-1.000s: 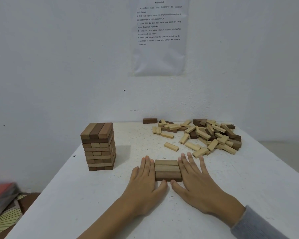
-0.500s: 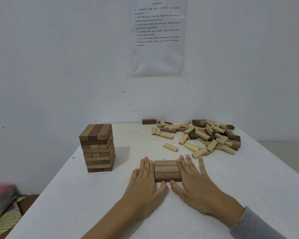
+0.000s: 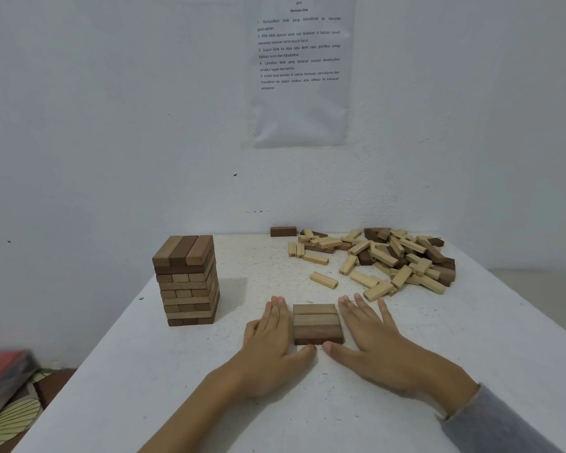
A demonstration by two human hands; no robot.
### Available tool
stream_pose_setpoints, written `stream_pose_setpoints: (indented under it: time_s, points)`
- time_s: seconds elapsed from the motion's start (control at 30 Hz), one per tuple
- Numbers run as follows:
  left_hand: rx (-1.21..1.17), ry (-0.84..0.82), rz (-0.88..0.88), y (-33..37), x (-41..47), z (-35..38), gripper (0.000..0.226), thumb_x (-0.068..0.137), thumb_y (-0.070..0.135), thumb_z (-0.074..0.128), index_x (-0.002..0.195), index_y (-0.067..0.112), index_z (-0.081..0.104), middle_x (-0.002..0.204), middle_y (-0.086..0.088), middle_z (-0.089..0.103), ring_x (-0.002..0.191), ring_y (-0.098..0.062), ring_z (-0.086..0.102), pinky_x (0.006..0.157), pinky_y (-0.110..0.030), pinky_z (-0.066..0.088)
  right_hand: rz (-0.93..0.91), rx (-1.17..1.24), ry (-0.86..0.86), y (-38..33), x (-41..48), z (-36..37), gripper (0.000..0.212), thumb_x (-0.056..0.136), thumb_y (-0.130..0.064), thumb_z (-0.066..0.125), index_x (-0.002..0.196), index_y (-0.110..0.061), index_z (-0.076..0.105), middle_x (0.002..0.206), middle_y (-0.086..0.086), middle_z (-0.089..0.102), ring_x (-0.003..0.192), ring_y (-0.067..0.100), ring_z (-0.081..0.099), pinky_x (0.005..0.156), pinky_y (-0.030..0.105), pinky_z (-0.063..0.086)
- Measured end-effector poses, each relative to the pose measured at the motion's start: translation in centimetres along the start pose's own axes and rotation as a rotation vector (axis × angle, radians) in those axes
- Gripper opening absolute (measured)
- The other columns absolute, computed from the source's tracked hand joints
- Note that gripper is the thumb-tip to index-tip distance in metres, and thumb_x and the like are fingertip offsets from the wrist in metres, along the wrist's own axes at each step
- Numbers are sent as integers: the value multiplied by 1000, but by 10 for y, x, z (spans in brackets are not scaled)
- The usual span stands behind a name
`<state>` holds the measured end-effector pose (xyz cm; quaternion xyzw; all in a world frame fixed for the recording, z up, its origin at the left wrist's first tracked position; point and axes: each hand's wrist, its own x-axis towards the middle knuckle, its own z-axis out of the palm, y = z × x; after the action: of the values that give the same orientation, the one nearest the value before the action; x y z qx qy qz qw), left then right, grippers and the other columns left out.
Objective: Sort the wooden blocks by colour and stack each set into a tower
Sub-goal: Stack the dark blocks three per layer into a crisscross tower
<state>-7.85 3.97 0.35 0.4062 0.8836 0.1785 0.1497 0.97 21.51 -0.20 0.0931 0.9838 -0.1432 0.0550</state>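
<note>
A flat row of three brown wooden blocks [image 3: 317, 322] on the white counter [image 3: 471, 354] is flanked by the left hand [image 3: 272, 335] and right hand [image 3: 373, 335], both laid flat and released, with the thumb tips at the row's near edge. A stacked brown block tower [image 3: 187, 282] is set well apart by the left edge, and a loose pile of pale and dark blocks [image 3: 389, 259] lies toward the far right corner. "Kumpulkan blok" can be read on the paper sheet [image 3: 299, 109] fixed to the wall.

One wide-angle camera worn on the head looks forward and down along the white speckled tabletop [image 3: 209, 387] toward the white wall [image 3: 111, 125]. The left hand [image 3: 272, 341] and right hand [image 3: 373, 344] lie nearest, low in frame. The printed paper sheet [image 3: 299, 76] is farthest, at the top.
</note>
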Motion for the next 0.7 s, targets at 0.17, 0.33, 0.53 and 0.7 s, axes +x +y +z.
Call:
stream_pose_setpoints:
  time_s: [0.17, 0.33, 0.53, 0.7]
  points:
    - [-335, 66, -16, -8, 0, -10, 102, 82, 47, 67, 148, 42, -12, 158, 8, 10, 141, -25, 5, 108, -39, 17, -99, 370, 199, 9, -4, -9, 63, 94, -51, 52, 147, -46, 19, 153, -20, 17, 145, 6, 5, 119, 39, 14]
    - [-361, 147, 128, -17, 4, -10, 51, 82, 37, 67, 119, 51, 36, 132, 26, 34, 118, -12, 25, 90, -26, 31, -193, 424, 231, 10, -2, -8, 39, 86, -41, 66, 116, -53, 45, 132, -26, 33, 129, -1, 26, 107, 32, 28]
    - [-267, 177, 216, -25, 10, -6, 29, 78, 43, 59, 105, 45, 49, 119, 30, 45, 118, 13, 25, 95, -23, 19, -250, 338, 249, 18, 7, -3, 28, 81, -44, 65, 105, -45, 52, 124, -29, 46, 122, -5, 34, 101, 29, 33]
    - [-195, 224, 265, -31, 16, -5, 27, 82, 43, 65, 104, 44, 51, 118, 27, 47, 121, 5, 35, 96, -21, 16, -255, 334, 287, 18, 11, -1, 34, 72, -56, 57, 103, -44, 53, 116, -30, 50, 116, -2, 41, 98, 31, 40]
